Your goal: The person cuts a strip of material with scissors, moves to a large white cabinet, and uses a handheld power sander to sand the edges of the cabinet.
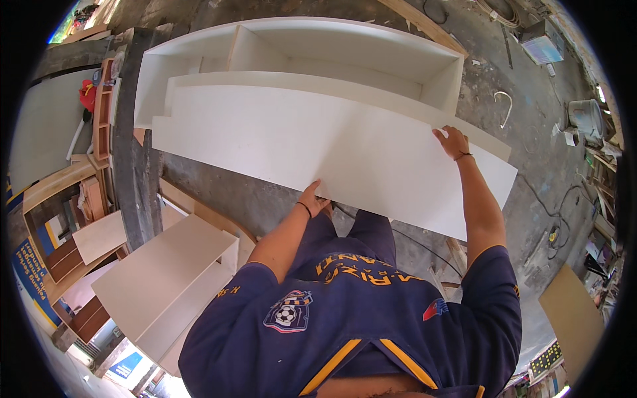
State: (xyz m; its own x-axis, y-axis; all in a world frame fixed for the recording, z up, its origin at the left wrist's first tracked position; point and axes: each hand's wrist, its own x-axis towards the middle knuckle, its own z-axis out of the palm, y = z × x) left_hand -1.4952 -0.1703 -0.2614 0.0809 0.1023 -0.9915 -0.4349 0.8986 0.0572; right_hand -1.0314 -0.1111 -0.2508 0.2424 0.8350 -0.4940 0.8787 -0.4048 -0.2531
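A long white panel (298,139) lies slanted across the view in front of me, over the near side of a white cabinet carcass (358,50). At the panel's near long edge, my left hand (312,199) grips it with the thumb on top and the other fingers partly hidden at the edge. My right hand (454,143) holds the far long edge towards the right end, fingers curled over it. Another pale board (491,142) shows just beyond that far edge, partly covered by the panel. Dividers split the carcass into open compartments.
A pale board-built unit (166,272) stands at the lower left, with wooden frames and boards beyond it. A dark post (129,146) rises left of the carcass. On the right floor lie a cable (561,215), a white hook-shaped piece (504,109) and a bucket (586,118).
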